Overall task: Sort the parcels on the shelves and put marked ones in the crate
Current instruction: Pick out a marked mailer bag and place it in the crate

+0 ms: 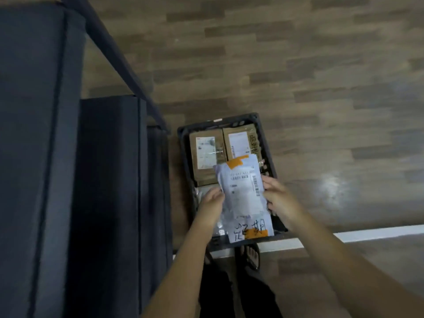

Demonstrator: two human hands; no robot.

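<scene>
Head view: I'm watching both hands pinching white parcel (243, 193), left hand (212, 203) clamped on left edge, right hand (278, 198) on right edge. Parcel's long axis running away from body, hanging directly over crate (183, 143); drop reading straight down, hands equally near.

The dark metal shelving unit (68, 168) walls off the whole left side, its far post (128, 72) slanting down just beside the black plastic crate (267, 143). Two brown cardboard parcels (206, 154) fill the crate's far half, and a white plastic mailer with orange tape (243, 193) covers the near half. The wood-pattern floor (321, 88) lies open to the right and far side.
</scene>
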